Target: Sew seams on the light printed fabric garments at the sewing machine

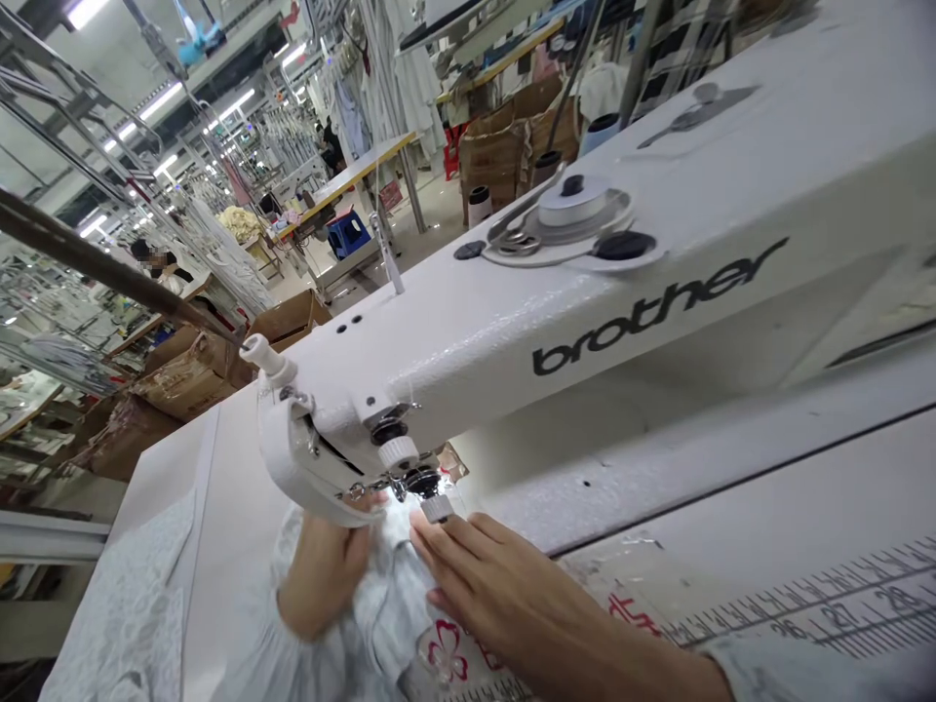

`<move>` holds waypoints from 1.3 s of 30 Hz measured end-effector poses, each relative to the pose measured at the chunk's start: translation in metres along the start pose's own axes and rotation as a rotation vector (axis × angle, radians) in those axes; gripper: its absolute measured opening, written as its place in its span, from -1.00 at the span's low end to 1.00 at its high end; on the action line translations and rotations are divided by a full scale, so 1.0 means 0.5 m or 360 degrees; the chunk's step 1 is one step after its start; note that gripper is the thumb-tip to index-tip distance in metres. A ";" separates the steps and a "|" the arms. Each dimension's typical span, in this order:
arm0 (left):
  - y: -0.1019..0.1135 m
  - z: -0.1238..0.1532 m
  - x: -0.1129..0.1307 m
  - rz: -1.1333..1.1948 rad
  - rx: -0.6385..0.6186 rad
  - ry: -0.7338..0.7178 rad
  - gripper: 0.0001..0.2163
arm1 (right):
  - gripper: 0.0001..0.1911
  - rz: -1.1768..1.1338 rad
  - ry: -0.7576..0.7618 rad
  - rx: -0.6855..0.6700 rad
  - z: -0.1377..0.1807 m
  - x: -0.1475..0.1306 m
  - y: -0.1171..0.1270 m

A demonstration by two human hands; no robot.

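Note:
A white sewing machine (453, 361) marked "brother" reaches across the view, its lamp lighting the needle area. Pale blue fabric (395, 614) lies bunched beneath the machine head. My left hand (322, 570) is behind and left of the head, slightly blurred. Its thumb and fingers are bent together at the fabric, with the fingertips partly hidden by the machine. On the near side, my right hand (497, 575) lies with fingers stretched out on the fabric, tips close to the presser area. The needle and presser foot are mostly hidden.
White lace-like fabric (136, 595) lies on the table's left end. A ruler strip (826, 609) runs along the front edge. Cardboard boxes (194, 375) stand beyond the table. A blue stool (348, 232) and a seated person (165, 268) are further back.

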State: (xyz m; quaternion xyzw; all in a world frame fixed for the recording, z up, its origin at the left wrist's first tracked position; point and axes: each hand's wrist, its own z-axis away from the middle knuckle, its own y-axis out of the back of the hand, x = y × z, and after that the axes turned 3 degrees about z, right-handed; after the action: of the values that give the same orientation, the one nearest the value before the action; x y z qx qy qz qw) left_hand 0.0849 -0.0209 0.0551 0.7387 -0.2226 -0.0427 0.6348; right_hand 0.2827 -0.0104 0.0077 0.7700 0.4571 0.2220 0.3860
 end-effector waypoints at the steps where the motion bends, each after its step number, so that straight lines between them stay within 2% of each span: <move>1: 0.006 0.014 0.022 0.0049 -0.0015 0.0026 -0.76 | -0.82 -0.0039 0.0010 0.0038 0.002 0.001 0.002; 3: 0.007 0.038 0.055 0.0118 -0.0009 0.0005 -0.73 | -0.81 -0.0091 0.0011 0.0096 0.006 0.001 0.006; 5: -0.003 0.053 0.065 0.0114 0.0053 -0.0080 -0.69 | -0.79 -0.0123 0.0002 0.0109 0.009 0.001 0.009; 10: -0.025 0.045 0.029 0.0062 0.0163 -0.0165 -0.70 | -0.81 -0.0127 -0.0001 0.0126 0.004 0.005 0.011; 14: -0.033 0.024 0.000 0.0050 0.0284 -0.0059 -0.72 | -0.87 -0.0111 -0.0013 0.0103 -0.007 0.010 0.004; 17: -0.040 0.017 -0.008 0.0039 0.0296 0.0045 -0.74 | -0.87 -0.0098 -0.0042 0.0093 -0.009 0.012 -0.004; 25: -0.039 0.010 -0.001 0.0039 0.0253 0.0150 -0.81 | -0.82 -0.0036 -0.0065 0.0049 -0.001 0.009 -0.015; 29: -0.029 0.010 0.017 0.0067 0.0244 0.0191 -0.83 | -0.75 -0.0033 -0.0056 0.0064 -0.006 0.010 -0.022; 31: -0.030 0.035 0.037 0.0048 0.0280 0.0273 -0.81 | -0.80 -0.0036 -0.0050 0.0072 -0.007 0.014 -0.018; 34: -0.050 0.112 0.075 -0.0108 0.0299 0.0464 -0.66 | -0.82 -0.0060 -0.0046 0.0092 -0.001 0.016 0.009; 37: -0.081 0.193 0.106 -0.0281 0.0260 0.0302 -0.53 | -0.69 -0.0245 -0.0083 0.0174 0.023 -0.006 0.051; 39: -0.093 0.223 0.120 -0.0397 0.0252 0.0215 -0.47 | -0.66 -0.0391 -0.0068 0.0197 0.049 -0.038 0.072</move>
State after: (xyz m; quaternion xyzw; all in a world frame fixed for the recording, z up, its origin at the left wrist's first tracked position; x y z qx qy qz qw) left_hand 0.1130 -0.1418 0.0027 0.8094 -0.0887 -0.0539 0.5780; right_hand 0.3098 -0.0470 0.0217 0.7351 0.5523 0.1281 0.3716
